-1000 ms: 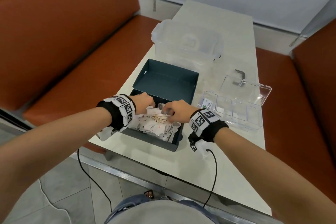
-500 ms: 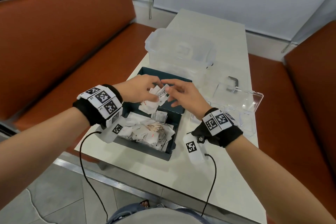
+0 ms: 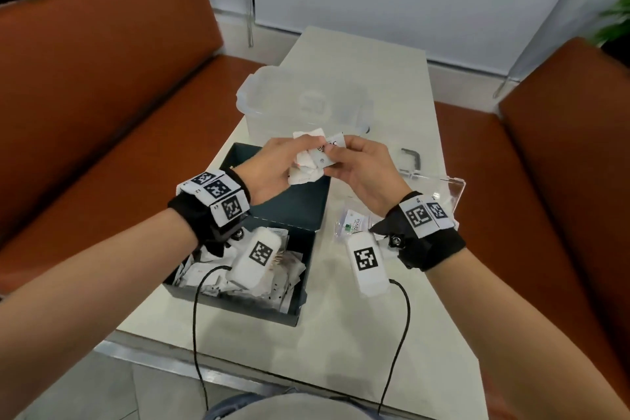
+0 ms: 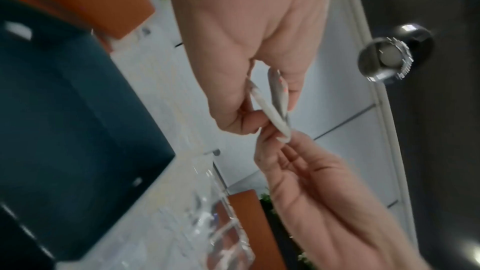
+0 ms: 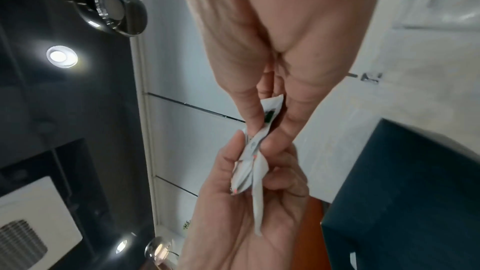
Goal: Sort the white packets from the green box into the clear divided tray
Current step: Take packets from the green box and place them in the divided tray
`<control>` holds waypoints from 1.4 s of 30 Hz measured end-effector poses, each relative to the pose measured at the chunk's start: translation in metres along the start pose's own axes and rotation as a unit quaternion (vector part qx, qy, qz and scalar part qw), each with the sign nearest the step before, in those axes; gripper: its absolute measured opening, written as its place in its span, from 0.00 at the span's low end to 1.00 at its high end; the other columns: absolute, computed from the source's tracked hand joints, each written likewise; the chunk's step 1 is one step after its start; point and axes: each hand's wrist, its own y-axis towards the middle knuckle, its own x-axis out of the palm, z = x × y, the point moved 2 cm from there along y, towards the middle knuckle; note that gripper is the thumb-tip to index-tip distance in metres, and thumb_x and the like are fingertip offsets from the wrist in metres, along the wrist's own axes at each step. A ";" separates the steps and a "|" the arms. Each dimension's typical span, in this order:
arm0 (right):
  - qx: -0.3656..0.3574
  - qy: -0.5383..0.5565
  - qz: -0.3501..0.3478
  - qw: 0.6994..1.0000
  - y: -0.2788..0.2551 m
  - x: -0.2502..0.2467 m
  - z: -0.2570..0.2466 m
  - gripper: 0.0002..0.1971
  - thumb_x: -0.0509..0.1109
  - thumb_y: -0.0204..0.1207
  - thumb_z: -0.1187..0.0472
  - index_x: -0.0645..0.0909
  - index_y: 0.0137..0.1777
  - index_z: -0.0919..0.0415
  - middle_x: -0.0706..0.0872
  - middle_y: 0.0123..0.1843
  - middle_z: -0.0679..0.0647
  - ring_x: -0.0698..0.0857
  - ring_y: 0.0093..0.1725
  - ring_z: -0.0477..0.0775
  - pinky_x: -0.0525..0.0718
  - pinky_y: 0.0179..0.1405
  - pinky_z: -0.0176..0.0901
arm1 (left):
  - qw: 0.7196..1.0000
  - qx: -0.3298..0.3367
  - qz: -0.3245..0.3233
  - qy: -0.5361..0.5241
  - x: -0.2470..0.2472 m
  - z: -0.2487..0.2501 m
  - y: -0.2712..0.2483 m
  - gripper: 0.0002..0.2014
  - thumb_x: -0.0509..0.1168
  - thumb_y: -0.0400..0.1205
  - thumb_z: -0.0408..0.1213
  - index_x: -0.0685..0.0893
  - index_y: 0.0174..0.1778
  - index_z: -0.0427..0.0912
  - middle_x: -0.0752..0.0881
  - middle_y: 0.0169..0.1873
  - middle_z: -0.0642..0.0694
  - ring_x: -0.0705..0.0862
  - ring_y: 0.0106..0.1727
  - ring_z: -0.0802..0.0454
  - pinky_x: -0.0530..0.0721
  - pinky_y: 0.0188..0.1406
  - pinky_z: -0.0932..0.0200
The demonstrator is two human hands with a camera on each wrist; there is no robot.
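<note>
two hands (image 3: 272,167), one green box (image 3: 293,208), one divided tray (image 3: 450,187)

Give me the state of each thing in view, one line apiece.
left hand: grips a bunch of white packets
right hand: pinches one packet
green box: open, packets inside
clear divided tray: lid open, one packet visible inside
large clear tub: lid on

White packets (image 3: 308,160) with dark print, dark teal box (image 3: 293,208), rust-orange benches (image 3: 102,78), possibly clear tray (image 3: 446,187).
</note>
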 end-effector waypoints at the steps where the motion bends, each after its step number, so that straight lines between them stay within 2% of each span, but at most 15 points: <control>1: -0.008 -0.012 0.007 1.000 0.002 -0.004 -0.004 0.06 0.68 0.78 0.72 0.82 0.53 0.71 0.87 0.45 0.60 0.88 0.44 0.55 0.89 0.45 0.43 | 0.999 -0.015 -0.014 -0.028 0.007 0.000 0.004 0.10 0.62 0.86 0.38 0.84 0.56 0.36 0.87 0.44 0.43 0.88 0.38 0.55 0.84 0.34 0.63; 2: -0.017 -0.026 0.015 0.999 0.004 -0.008 -0.007 0.06 0.68 0.78 0.72 0.82 0.53 0.72 0.87 0.46 0.61 0.88 0.44 0.55 0.89 0.46 0.45 | 0.998 -0.027 -0.026 -0.048 0.013 0.001 0.009 0.10 0.60 0.86 0.38 0.83 0.57 0.37 0.86 0.46 0.43 0.87 0.39 0.54 0.85 0.36 0.62; 4: -0.029 -0.064 0.035 0.997 0.006 -0.020 -0.011 0.08 0.69 0.78 0.72 0.82 0.55 0.73 0.87 0.47 0.63 0.88 0.44 0.57 0.89 0.48 0.50 | 0.996 -0.049 -0.043 -0.067 0.024 0.001 0.018 0.11 0.58 0.87 0.37 0.82 0.60 0.36 0.85 0.53 0.39 0.86 0.50 0.48 0.85 0.52 0.55; 6: -0.029 -0.109 0.052 0.992 0.007 -0.032 -0.011 0.09 0.69 0.78 0.72 0.82 0.56 0.74 0.87 0.48 0.65 0.87 0.43 0.57 0.88 0.44 0.47 | 0.993 -0.071 -0.056 -0.070 0.033 -0.002 0.024 0.14 0.57 0.88 0.35 0.79 0.64 0.33 0.83 0.59 0.35 0.84 0.60 0.39 0.82 0.64 0.45; 9: -0.022 -0.166 0.064 0.984 0.006 -0.047 -0.006 0.07 0.70 0.78 0.70 0.84 0.54 0.70 0.88 0.45 0.63 0.87 0.39 0.54 0.86 0.39 0.43 | 0.988 -0.095 -0.096 -0.074 0.045 -0.011 0.031 0.17 0.53 0.90 0.33 0.74 0.71 0.28 0.82 0.60 0.32 0.84 0.60 0.37 0.85 0.59 0.43; 12: -0.014 -0.206 0.089 0.974 0.007 -0.061 -0.001 0.08 0.70 0.78 0.69 0.84 0.55 0.67 0.88 0.42 0.60 0.86 0.33 0.50 0.84 0.32 0.36 | 0.985 -0.114 -0.102 -0.082 0.049 -0.023 0.039 0.17 0.53 0.90 0.33 0.75 0.71 0.30 0.84 0.62 0.32 0.85 0.62 0.36 0.86 0.57 0.46; 14: -0.013 -0.238 0.119 0.964 0.011 -0.072 0.000 0.04 0.70 0.78 0.68 0.85 0.51 0.64 0.87 0.38 0.55 0.83 0.29 0.45 0.79 0.26 0.30 | 0.983 -0.130 -0.093 -0.089 0.047 -0.031 0.043 0.16 0.53 0.90 0.34 0.76 0.71 0.32 0.84 0.64 0.32 0.85 0.63 0.36 0.87 0.57 0.48; 16: -0.011 -0.253 0.146 0.956 0.015 -0.087 -0.001 0.02 0.72 0.77 0.68 0.84 0.46 0.62 0.86 0.34 0.51 0.79 0.27 0.43 0.74 0.22 0.27 | 0.981 -0.141 -0.091 -0.094 0.044 -0.036 0.047 0.16 0.52 0.90 0.35 0.78 0.69 0.33 0.85 0.63 0.33 0.87 0.59 0.39 0.89 0.54 0.52; 21: 0.038 -0.324 0.164 0.931 0.029 -0.123 0.009 0.09 0.71 0.77 0.66 0.85 0.56 0.66 0.86 0.40 0.53 0.78 0.33 0.46 0.74 0.25 0.26 | 0.982 -0.156 0.004 -0.103 0.026 -0.037 0.059 0.14 0.51 0.90 0.30 0.74 0.69 0.38 0.85 0.55 0.33 0.88 0.45 0.42 0.89 0.37 0.57; 24: 0.053 -0.453 0.098 0.885 0.033 -0.123 0.032 0.09 0.71 0.77 0.65 0.87 0.55 0.64 0.89 0.50 0.56 0.84 0.46 0.49 0.78 0.41 0.30 | 0.982 -0.155 0.029 -0.101 0.020 -0.036 0.065 0.13 0.51 0.89 0.29 0.74 0.67 0.41 0.84 0.55 0.33 0.86 0.44 0.41 0.88 0.33 0.58; 28: 0.061 -0.572 0.032 0.817 0.037 -0.107 0.058 0.09 0.69 0.79 0.60 0.87 0.55 0.58 0.90 0.53 0.54 0.85 0.56 0.54 0.80 0.60 0.46 | 0.983 -0.161 0.027 -0.080 0.019 -0.042 0.070 0.12 0.52 0.89 0.30 0.75 0.65 0.40 0.84 0.53 0.33 0.86 0.42 0.41 0.87 0.34 0.57; 31: 0.071 -0.655 0.009 0.752 0.038 -0.098 0.068 0.10 0.66 0.80 0.56 0.86 0.57 0.49 0.89 0.56 0.49 0.84 0.59 0.56 0.77 0.63 0.53 | 0.982 -0.165 0.009 -0.087 0.019 -0.047 0.071 0.11 0.52 0.89 0.29 0.74 0.65 0.40 0.84 0.52 0.33 0.86 0.42 0.40 0.86 0.42 0.53; 33: 0.070 -0.692 -0.003 0.719 0.039 -0.095 0.073 0.12 0.64 0.80 0.56 0.86 0.57 0.46 0.88 0.56 0.47 0.83 0.59 0.56 0.71 0.62 0.53 | 0.983 -0.161 0.002 -0.089 0.019 -0.050 0.071 0.12 0.54 0.88 0.29 0.74 0.66 0.39 0.84 0.53 0.32 0.86 0.42 0.40 0.88 0.41 0.53; 37: 0.053 -0.742 -0.008 0.669 0.036 -0.092 0.083 0.13 0.62 0.79 0.56 0.86 0.56 0.44 0.89 0.52 0.49 0.82 0.58 0.59 0.65 0.55 0.52 | 0.984 -0.154 0.001 -0.090 0.018 -0.054 0.072 0.13 0.56 0.87 0.28 0.75 0.67 0.38 0.85 0.52 0.32 0.88 0.40 0.41 0.89 0.34 0.55; 42: 0.016 -0.785 -0.010 0.620 0.034 -0.091 0.092 0.14 0.66 0.79 0.55 0.82 0.62 0.41 0.87 0.57 0.47 0.77 0.61 0.57 0.65 0.59 0.54 | 0.984 -0.157 -0.008 -0.088 0.018 -0.055 0.073 0.09 0.57 0.87 0.29 0.77 0.62 0.37 0.85 0.53 0.32 0.89 0.39 0.41 0.89 0.36 0.55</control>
